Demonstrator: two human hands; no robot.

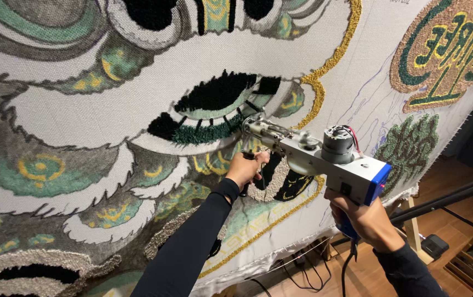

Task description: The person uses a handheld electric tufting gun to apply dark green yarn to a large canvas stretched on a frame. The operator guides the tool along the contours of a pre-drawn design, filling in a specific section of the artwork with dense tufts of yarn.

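Across the frame stands a large stretched grey backing cloth with printed green, gold and black pattern (pixel 82 137), partly tufted. Grey-and-blue metal tufting gun with a round motor on top (pixel 324 159) runs its long axis lower right to upper left, needle tip at the dark green tufted band (pixel 206 133). Left hand (pixel 245 168), nearer the cloth, is wrapped around the front grip; right hand (pixel 365 223) is clenched on the blue rear handle.
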